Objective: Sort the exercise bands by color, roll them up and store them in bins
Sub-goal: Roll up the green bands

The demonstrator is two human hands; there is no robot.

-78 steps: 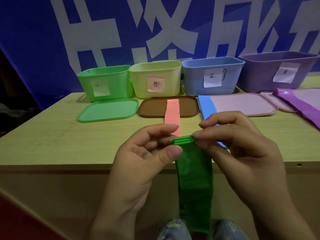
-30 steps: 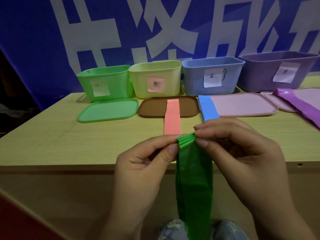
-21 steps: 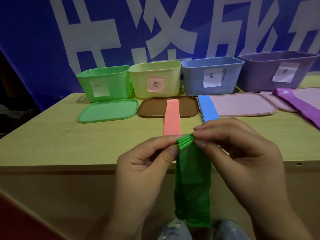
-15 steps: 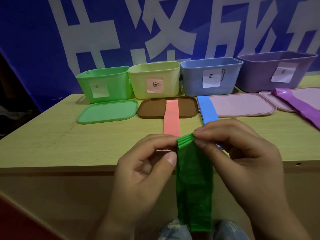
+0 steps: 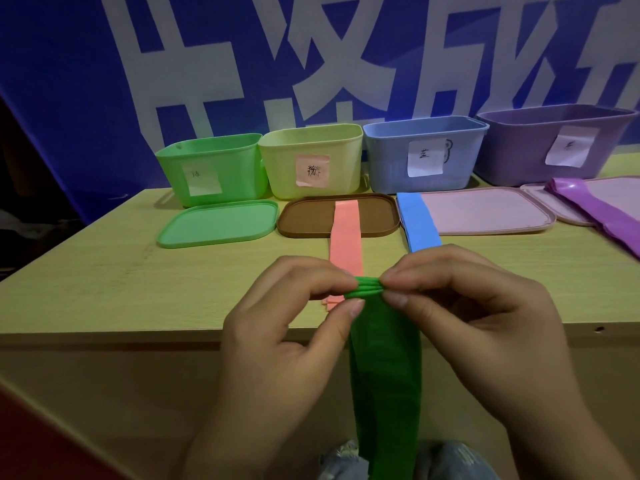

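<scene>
Head view: the sorting looks done, judging from the layout, and the rolling has barely begun. A pink band point(image 5: 346, 233) lies flat across the brown lid point(image 5: 304, 216) in front of the yellow-green bin point(image 5: 311, 161), a blue band point(image 5: 420, 223) lies at the left edge of the pink lid point(image 5: 485, 211) before the blue bin point(image 5: 422, 152), and a purple band point(image 5: 595, 209) rests on a second pale lid before the purple bin point(image 5: 554, 143). The green lid point(image 5: 218, 223) lies bare in front of the green bin point(image 5: 211, 168). Whether any bin already holds a roll cannot be told, since their insides are hidden. What appears left: finish rolling the green band point(image 5: 384, 368), drop it in the green bin, then roll and store the other three.

The green band is held up in front of the near edge of the wooden table point(image 5: 104, 271), its top end folded or rolled into a few tight layers while the long tail hangs straight down towards the person's lap.

The left hand point(image 5: 277, 341) pinches the left end of that small roll between curled fingers above and the thumb below. The right hand point(image 5: 460, 323) pinches the right end the same way, fingertips point(image 5: 398, 277) on top and thumb pressed beneath. Both hands are closed on the band, neither is loose, and the roll sits between them with the two sets of fingertips close together
</scene>
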